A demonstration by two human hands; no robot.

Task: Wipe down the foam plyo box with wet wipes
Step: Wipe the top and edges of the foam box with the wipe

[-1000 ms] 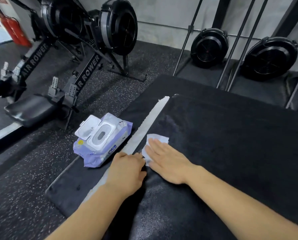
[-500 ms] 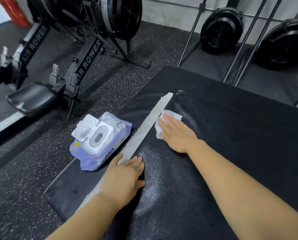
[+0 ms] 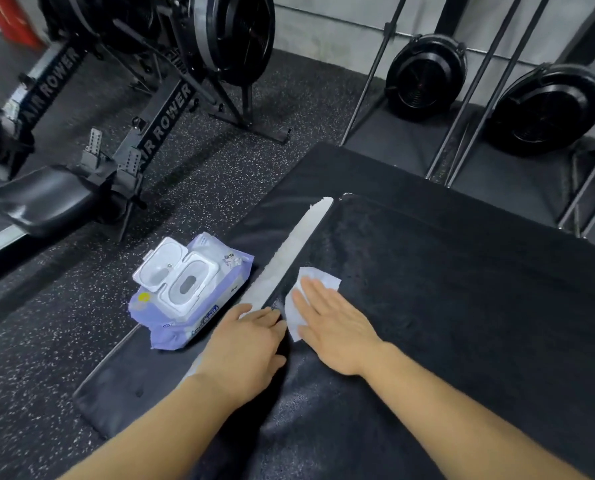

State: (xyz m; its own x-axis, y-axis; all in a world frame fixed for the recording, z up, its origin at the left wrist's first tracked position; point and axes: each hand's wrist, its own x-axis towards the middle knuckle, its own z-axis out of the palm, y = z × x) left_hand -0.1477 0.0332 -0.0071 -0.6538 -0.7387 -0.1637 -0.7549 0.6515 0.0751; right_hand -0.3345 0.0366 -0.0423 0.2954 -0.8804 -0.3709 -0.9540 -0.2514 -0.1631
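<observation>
The black foam plyo box (image 3: 462, 306) fills the lower right, its top facing me. A white strip (image 3: 289, 251) runs along its left edge. My right hand (image 3: 334, 327) lies flat with straight fingers on a white wet wipe (image 3: 320, 280), pressing it onto the box top near the left edge. My left hand (image 3: 244, 351) rests flat on the box edge and the lower end of the strip, right beside the wipe. A purple pack of wet wipes (image 3: 188, 296) with its white lid flipped open lies on a lower black flap left of the box.
Two air rowers (image 3: 157, 109) stand on the speckled rubber floor (image 3: 47, 341) at the left, a seat (image 3: 47, 199) close by. Black fan housings (image 3: 424, 74) and slanted metal rails (image 3: 479, 98) stand along the back wall.
My right hand slid the wipe away along the box's left edge, then drew it back toward me beside my left hand. My left hand stayed on the edge.
</observation>
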